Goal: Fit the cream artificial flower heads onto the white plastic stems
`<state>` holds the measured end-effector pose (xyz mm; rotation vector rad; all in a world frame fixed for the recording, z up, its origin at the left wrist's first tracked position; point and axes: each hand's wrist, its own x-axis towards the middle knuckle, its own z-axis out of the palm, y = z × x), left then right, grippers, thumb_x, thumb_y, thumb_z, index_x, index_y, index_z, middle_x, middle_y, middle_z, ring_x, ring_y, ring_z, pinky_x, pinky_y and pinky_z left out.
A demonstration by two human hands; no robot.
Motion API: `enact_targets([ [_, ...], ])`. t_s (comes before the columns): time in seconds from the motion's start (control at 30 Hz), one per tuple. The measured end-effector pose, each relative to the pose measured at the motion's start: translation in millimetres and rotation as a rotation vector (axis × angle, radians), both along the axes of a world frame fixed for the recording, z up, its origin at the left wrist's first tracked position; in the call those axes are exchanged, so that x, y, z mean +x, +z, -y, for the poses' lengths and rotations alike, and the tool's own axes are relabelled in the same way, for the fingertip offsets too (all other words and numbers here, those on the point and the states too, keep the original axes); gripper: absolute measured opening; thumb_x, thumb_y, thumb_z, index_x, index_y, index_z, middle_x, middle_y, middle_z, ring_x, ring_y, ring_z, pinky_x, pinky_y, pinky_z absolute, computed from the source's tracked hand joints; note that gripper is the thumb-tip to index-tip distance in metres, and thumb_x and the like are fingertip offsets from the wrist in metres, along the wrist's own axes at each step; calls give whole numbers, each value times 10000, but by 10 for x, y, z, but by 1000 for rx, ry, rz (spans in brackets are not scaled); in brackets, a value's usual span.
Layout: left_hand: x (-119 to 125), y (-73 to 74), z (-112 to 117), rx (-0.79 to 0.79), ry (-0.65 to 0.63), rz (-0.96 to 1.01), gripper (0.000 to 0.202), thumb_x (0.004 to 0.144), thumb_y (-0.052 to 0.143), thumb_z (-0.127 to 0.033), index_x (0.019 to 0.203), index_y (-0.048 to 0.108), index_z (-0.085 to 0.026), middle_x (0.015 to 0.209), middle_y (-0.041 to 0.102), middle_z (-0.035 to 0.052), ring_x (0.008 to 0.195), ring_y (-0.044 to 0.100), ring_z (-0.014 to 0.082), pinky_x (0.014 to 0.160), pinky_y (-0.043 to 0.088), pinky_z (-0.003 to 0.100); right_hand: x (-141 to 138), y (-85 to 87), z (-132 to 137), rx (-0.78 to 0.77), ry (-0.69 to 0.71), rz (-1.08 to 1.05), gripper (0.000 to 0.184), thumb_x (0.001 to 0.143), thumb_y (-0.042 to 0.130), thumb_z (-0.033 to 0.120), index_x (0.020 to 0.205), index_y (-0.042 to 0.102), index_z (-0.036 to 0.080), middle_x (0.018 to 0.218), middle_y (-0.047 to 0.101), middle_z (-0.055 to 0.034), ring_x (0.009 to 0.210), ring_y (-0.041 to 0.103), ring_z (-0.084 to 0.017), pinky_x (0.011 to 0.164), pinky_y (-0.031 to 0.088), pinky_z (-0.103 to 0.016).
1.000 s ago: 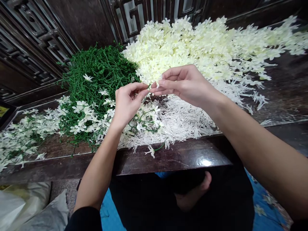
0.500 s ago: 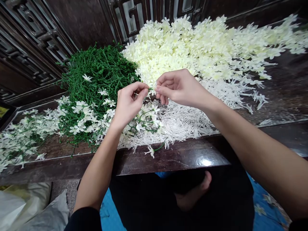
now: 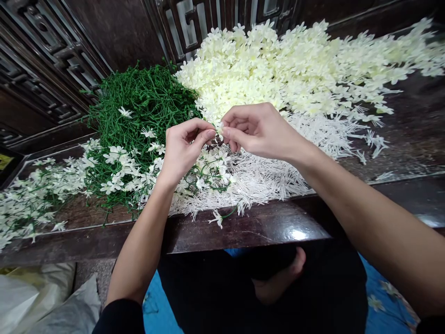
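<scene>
While our left hand (image 3: pixel 182 150) pinches thumb and forefinger on a small white flower (image 3: pixel 219 127), our right hand (image 3: pixel 260 130) closes its fingertips on the same flower from the other side (its stem is hidden). They meet above the white spiky pieces (image 3: pixel 271 178), between the green stems (image 3: pixel 146 99) and the cream blossom heap (image 3: pixel 278 65).

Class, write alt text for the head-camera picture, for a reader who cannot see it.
A person's left hand and right hand meet fingertip to fingertip above a wooden table, pinching a small white flower between them. Behind lie a heap of cream flowers, a tangle of green stems to its left, and white spiky pieces under the hands.
</scene>
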<state>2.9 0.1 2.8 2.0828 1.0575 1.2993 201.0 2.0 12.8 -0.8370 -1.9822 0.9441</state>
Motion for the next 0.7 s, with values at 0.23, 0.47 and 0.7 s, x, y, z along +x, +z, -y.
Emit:
enact_targets([
  [0.23, -1, -30, -28, 51, -78, 90, 124, 860, 735, -285, 778, 712, -196, 652, 678, -15, 571, 635, 90, 544, 517, 206, -23, -50, -6, 35, 20, -56, 65, 918, 627, 226, 859, 652, 214, 779, 709, -21, 708, 678, -163, 651, 595, -348],
  [0.47, -10, -14, 11, 87, -17, -11, 105, 889, 690, -257, 804, 711, -201, 697, 711, -6, 610, 668, 100, 582, 554, 220, -9, -24, 4, -1, 30, -61, 55, 896, 645, 275, 852, 673, 257, 813, 716, -9, 744, 682, -181, 702, 610, -372],
  [0.7, 11, 11, 52, 123, 44, -68, 102, 881, 660, -207, 799, 721, -200, 710, 731, -2, 601, 667, 103, 570, 552, 225, -18, -50, 10, -7, 56, -114, 74, 895, 645, 221, 833, 660, 258, 821, 725, -15, 756, 703, -181, 707, 617, -382],
])
